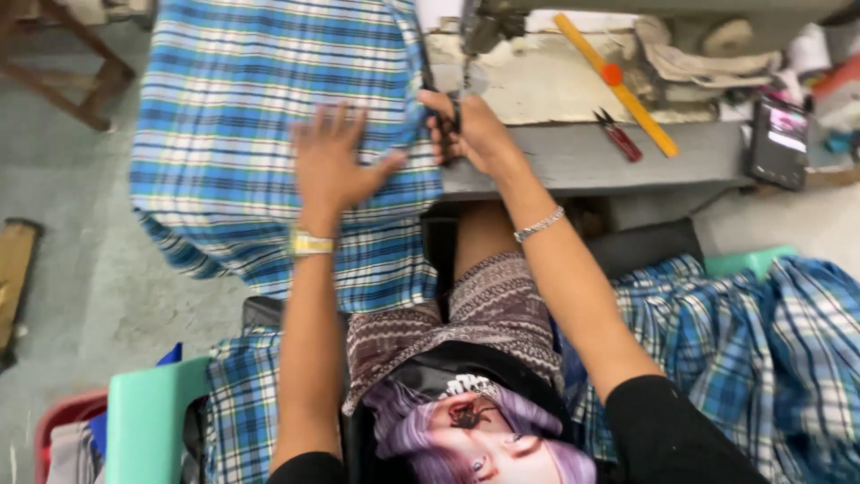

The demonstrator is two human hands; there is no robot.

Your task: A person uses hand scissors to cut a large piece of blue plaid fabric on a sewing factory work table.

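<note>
My left hand [331, 161] lies flat with fingers spread on a blue, white and black plaid cloth [242, 116] that hangs over the left end of a grey worktable [591, 161]. My right hand [470, 133] is closed on black-handled scissors [445, 112] at the cloth's right edge, next to the base of a sewing machine [488, 22]. A pale watch band sits on my left wrist and a silver bracelet on my right.
A yellow ruler [618, 82], red thread snips [616, 134], folded beige cloth [708, 58] and a phone [778, 142] lie on the table. More plaid cloth [761, 341] is piled at right. A green bin [148, 417] stands at lower left, a wooden stool [72, 63] at top left.
</note>
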